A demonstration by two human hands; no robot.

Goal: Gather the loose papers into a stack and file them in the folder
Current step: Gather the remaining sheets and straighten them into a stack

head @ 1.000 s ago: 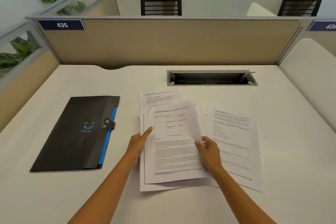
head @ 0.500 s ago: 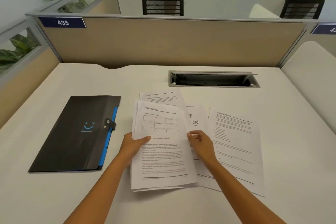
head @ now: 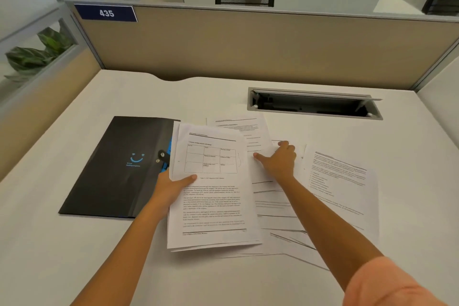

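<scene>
A black folder [head: 119, 169] with a blue smile mark and a snap tab lies shut on the left of the desk. My left hand [head: 173, 187] grips a thin stack of printed papers [head: 213, 196] by its left edge, thumb on top; the stack overlaps the folder's right edge. My right hand [head: 278, 159] rests flat, fingers spread, on loose papers [head: 273, 206] in the middle. One sheet [head: 238, 129] lies behind them. A further sheet [head: 342, 189] lies to the right, apart from my hands.
An open cable tray [head: 313, 104] is sunk into the white desk [head: 74, 256] behind the papers. Beige partition panels [head: 248, 45] wall in the back and left sides. A second desk adjoins at the right.
My left hand has carried the held stack left, onto the folder's edge. My right hand has let go of it and reached forward onto the loose sheets.
</scene>
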